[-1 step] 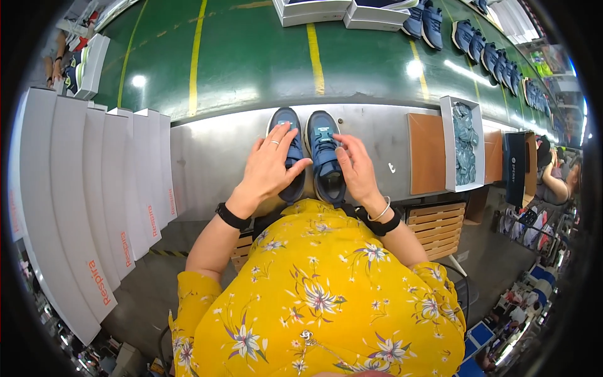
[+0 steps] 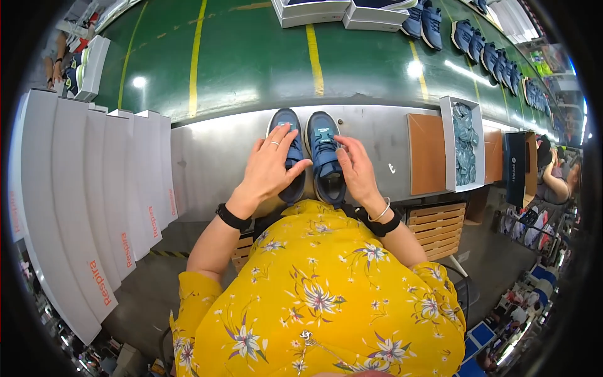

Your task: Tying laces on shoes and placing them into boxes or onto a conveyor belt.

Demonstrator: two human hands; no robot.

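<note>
The left hand (image 2: 270, 168) lies flat on the left shoe (image 2: 286, 125), fingers spread, thumb stretched toward the right shoe (image 2: 325, 151). The right hand (image 2: 358, 171) rests on the outer side of that shoe, fingers close together and slightly bent. Both blue shoes stand side by side on the grey table (image 2: 207, 157), toes pointing away from the person, long axes parallel.

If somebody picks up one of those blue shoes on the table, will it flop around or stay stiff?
The blue shoe would probably keep its shape: its thick sole looks firm, though the fabric top may bend a little. It seems light for its size, since the right hand rests on it loosely. It likely won't roll or tip, as it sits flat on the metal table beside its pair.
</note>
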